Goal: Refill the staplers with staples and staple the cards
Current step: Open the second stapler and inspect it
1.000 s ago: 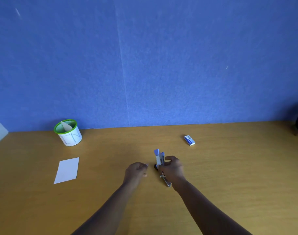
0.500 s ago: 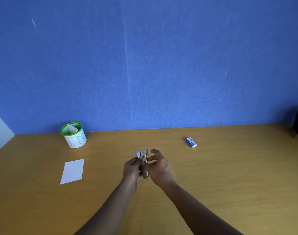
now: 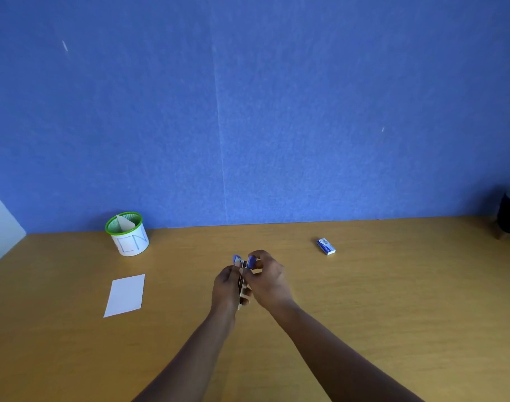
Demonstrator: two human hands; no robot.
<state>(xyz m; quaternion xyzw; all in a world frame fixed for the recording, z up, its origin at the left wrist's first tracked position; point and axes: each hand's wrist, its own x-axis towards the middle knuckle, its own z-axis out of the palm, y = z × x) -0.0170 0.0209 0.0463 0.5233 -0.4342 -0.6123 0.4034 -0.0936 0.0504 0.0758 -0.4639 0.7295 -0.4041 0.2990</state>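
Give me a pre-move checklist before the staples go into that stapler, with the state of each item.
1. Stapler held by both hands: ok, left hand and right hand grip it above the table.
2. Stapler opened: ok, blue parts spread apart at its far end.
3. Staple channel empty: cannot tell, fingers hide it.
4. Staple box in reach: ok, on the table to the right, apart from the hands.
5. Box opened: cannot tell, too small.
6. Card ready: ok, flat on the left.

White cup with green rim [image 3: 131, 238]: large blue hand-drawn letters on its side, reading roughly "LN" (first stroke uncertain). Small blue-and-white staple box [image 3: 325, 246]: printing is present on its top face, but it is too small and blurred to read.
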